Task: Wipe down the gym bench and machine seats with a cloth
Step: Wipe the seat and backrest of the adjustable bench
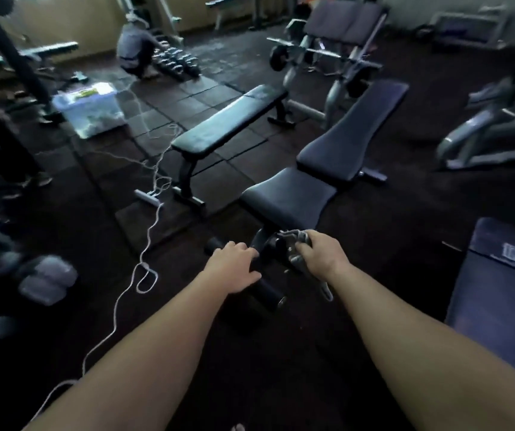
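Note:
An adjustable black bench stands in front of me, its seat pad (290,197) nearest and its inclined back pad (355,132) rising beyond. At the bench's near end are black foam leg rollers (267,292). My left hand (234,265) rests curled on the left roller bar. My right hand (321,256) grips a crumpled grey cloth (296,241) and presses it against the leg-roller post; a strip of cloth hangs below the wrist. A flat black bench (228,119) stands further left.
A white cord (150,241) snakes across the dark floor on the left. Dumbbells (47,278) lie at left. A padded seat (499,293) sits at right. A clear plastic box (91,107), a crouching person (134,48) by a dumbbell row, and barbell machines stand behind.

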